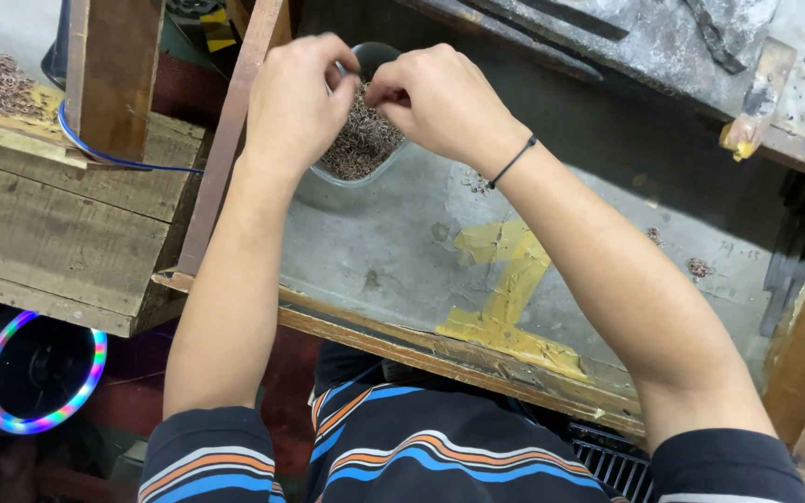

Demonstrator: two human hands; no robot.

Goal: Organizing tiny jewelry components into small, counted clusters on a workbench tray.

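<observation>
Over a grey bowl point(351, 177) of tiny, light, loose metal parts point(358, 144), the left hand point(293, 102) and right hand point(442, 98) each pinch 1 piece, best taken by fingertips.

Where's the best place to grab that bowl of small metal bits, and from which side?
Probably the near rim of the bowl, coming from the front: that curved edge is bare and faces the person, while the left hand and right hand cover the top and the metal bits.
</observation>
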